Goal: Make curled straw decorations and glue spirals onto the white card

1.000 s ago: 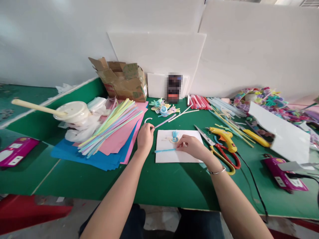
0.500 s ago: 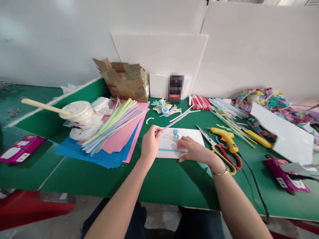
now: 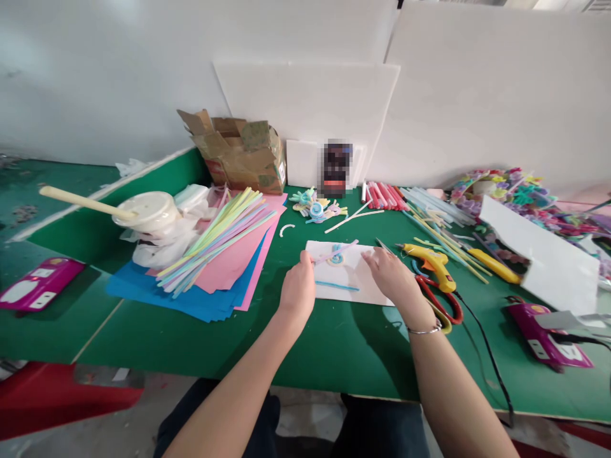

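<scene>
Slantwise, lilac stem (image 3: 347,247), pinched in left hand (image 3: 298,286)

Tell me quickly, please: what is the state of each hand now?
Left hand: closed, holding a purple strip.
Right hand: over the scissors; cannot tell whether its fingers grip them.

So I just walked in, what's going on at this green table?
A person is handling fuzzy craft strips. Their left hand pinches a lilac strip over a white board, in front of a curled blue-and-cream piece. A blue strip lies on the board, nearer the person. The right hand is at the board's right side, covering part of the scissors; I can't tell whether it grips them. A yellow glue gun lies just beyond.
</scene>
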Demonstrator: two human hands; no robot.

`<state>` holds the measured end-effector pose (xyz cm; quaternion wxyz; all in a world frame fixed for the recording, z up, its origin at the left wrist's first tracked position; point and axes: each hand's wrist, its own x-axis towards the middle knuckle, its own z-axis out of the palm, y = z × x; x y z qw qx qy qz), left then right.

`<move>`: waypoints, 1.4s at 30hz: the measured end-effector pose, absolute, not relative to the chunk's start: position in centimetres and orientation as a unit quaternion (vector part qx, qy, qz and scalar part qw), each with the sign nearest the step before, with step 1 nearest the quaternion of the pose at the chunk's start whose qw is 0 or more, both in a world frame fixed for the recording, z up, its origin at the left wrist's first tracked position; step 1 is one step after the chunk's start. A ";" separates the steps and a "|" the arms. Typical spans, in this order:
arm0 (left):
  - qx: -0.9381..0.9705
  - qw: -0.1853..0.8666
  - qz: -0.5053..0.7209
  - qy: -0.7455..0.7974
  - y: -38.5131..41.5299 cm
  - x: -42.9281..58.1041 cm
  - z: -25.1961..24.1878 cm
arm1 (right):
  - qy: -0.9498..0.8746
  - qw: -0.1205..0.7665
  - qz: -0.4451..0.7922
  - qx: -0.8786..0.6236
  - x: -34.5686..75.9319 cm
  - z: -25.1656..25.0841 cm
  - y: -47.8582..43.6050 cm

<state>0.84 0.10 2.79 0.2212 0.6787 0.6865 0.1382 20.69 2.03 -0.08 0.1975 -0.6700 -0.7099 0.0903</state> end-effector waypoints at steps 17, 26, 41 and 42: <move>0.657 0.169 0.186 0.711 1.9 -1.4 2.3 | -0.730 0.266 0.060 -0.627 19.7 -3.1 4.0; 0.592 0.332 0.477 0.559 2.5 -1.4 2.3 | -0.710 0.412 0.106 -0.561 17.4 1.7 1.9; 0.716 0.295 0.322 0.545 1.1 -0.1 2.2 | -0.474 0.549 0.495 -0.478 18.3 -0.1 2.3; 0.730 0.251 0.316 0.552 1.2 -0.3 2.1 | -0.453 0.559 0.498 -0.484 18.4 0.0 2.3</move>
